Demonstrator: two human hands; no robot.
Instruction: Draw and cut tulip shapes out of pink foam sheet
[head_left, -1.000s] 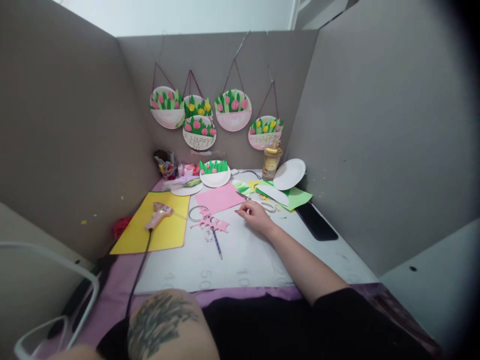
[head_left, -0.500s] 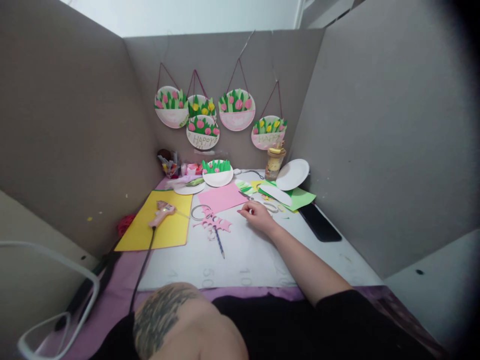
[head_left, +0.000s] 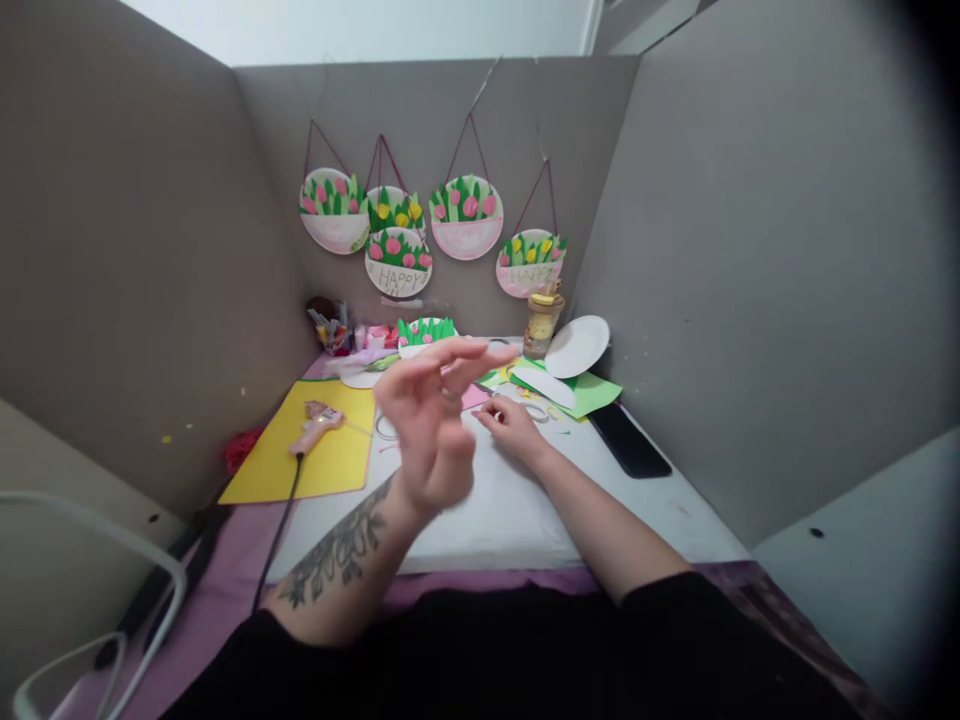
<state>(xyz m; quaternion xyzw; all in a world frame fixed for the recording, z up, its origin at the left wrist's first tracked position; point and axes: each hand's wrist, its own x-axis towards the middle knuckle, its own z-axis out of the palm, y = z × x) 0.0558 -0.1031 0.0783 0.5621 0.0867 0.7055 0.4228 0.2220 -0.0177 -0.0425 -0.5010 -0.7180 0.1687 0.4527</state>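
Note:
My left hand (head_left: 435,430) is raised above the middle of the desk, fingers stretched to the right and apart, holding nothing that shows. It hides most of the pink paper (head_left: 474,398), the pink cut-out scraps and the pencil. Resting on the white desktop, my right hand (head_left: 511,428) has its fingers curled in; anything between the fingertips is too small to make out. Just beyond it lie scissors (head_left: 536,411), partly covered by the hand. To the left, a pink glue gun (head_left: 319,430) lies on yellow paper (head_left: 341,470).
A paper plate with green paper grass (head_left: 426,332) stands at the back. On the right are a drink cup (head_left: 541,325), a white plate (head_left: 577,346), green paper (head_left: 596,393) and a black phone (head_left: 630,442). Decorated plates (head_left: 466,235) hang on the grey partition. The glue gun's cord (head_left: 281,530) runs down the left.
My left hand has come up from below, near my body, to over the middle of the desk. My right hand has stayed by the scissors. The view has shifted slightly.

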